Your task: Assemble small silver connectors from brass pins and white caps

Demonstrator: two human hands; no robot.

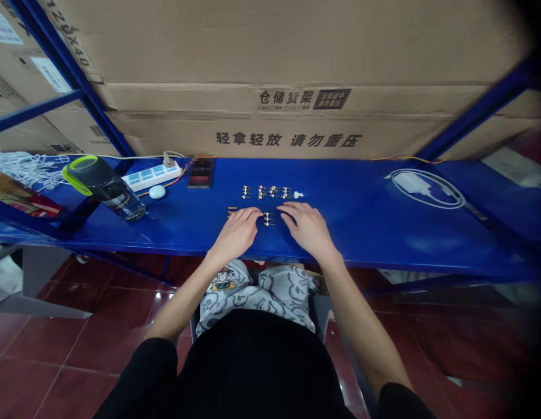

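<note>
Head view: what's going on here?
A seated person has both hands over small white-and-brass parts on a blue shelf. The left hand has its fingertips at the top of a short column of them, beside some brass pins. The right hand is just right of the column, thumb and fingers curled; whether either hand grips a part is too small to tell. Farther back lie more parts and white pieces.

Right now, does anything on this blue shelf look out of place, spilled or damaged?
Nothing looks spilled or damaged on the blue shelf. Slightly untidy, perhaps: the back row's third cluster from the left looks more jumbled than the leftmost cluster, though the pieces are too small to tell more.
</note>
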